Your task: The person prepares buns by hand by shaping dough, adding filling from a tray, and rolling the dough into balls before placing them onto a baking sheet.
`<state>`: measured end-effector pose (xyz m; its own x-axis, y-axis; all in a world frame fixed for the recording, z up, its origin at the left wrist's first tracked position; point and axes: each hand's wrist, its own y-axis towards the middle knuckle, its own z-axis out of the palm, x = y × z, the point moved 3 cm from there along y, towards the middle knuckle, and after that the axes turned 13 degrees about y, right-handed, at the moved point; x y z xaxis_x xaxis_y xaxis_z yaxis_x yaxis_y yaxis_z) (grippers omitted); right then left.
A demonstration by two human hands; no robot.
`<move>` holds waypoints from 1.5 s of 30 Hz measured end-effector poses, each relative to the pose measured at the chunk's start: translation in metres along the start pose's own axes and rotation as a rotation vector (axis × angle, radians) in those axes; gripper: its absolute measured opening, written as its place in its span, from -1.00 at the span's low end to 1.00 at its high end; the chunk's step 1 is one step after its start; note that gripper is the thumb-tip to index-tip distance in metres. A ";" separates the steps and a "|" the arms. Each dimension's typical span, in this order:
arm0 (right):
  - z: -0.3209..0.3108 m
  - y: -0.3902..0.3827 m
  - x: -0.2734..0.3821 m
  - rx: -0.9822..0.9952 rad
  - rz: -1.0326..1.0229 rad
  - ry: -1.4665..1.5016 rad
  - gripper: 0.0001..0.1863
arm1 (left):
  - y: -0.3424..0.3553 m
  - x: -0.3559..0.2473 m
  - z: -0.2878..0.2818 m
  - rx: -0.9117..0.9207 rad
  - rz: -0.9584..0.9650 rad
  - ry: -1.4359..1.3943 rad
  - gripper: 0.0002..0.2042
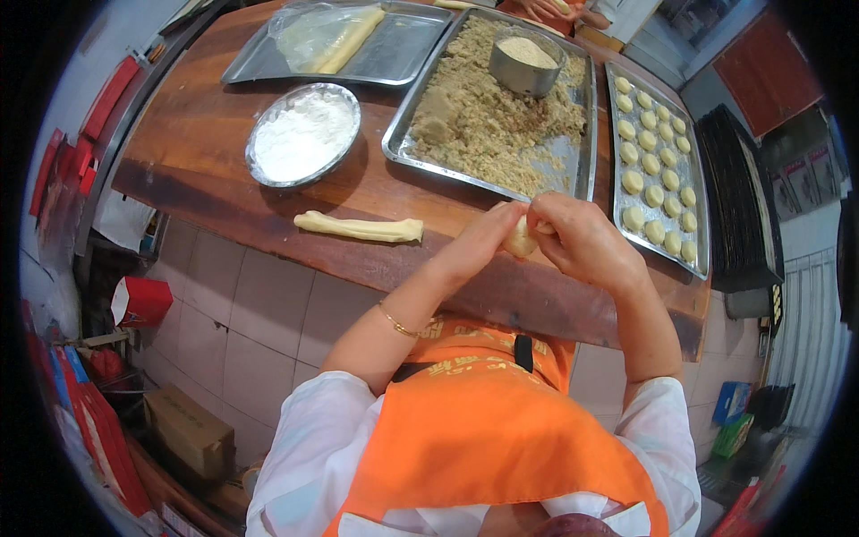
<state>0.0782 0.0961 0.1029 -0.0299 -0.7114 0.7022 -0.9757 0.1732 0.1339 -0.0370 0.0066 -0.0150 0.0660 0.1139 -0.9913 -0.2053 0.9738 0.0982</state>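
A small pale dough ball (520, 238) is held between my left hand (483, 234) and my right hand (580, 234), both closed round it at the table's front edge. A pale dough strip (353, 226) lies left of my hands. Just beyond them is a metal tray of crumbly brown filling (488, 134), with a metal container of tan grains (528, 55) on it. A foil-like bowl of white powder (302, 134) stands at the left. At the right, a long tray (633, 243) holds several rows of small round dough pieces (652, 161).
The wooden table (179, 152) also bears a metal tray (258, 55) with a dough roll under plastic. A co-worker's hands (555, 11) show at the far side. Stacked black trays (735, 197) stand at the right; a cardboard box (188, 431) sits on the floor at lower left.
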 end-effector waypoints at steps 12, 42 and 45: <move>0.094 -0.043 -0.071 -0.080 0.024 0.285 -0.71 | -0.051 0.061 0.001 -0.064 0.186 0.885 -0.53; 0.063 -0.145 -0.120 -0.797 0.225 0.221 -0.62 | 0.014 0.065 0.035 0.161 0.050 1.639 -0.41; 0.061 -0.145 -0.120 -0.813 0.230 0.249 -0.63 | 0.015 0.066 0.036 0.157 0.072 1.643 -0.40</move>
<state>0.2097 0.1151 -0.0433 -0.0660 -0.4460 0.8926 -0.4920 0.7928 0.3598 -0.0008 0.0354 -0.0760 -0.9981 -0.0610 -0.0015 -0.0610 0.9968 0.0510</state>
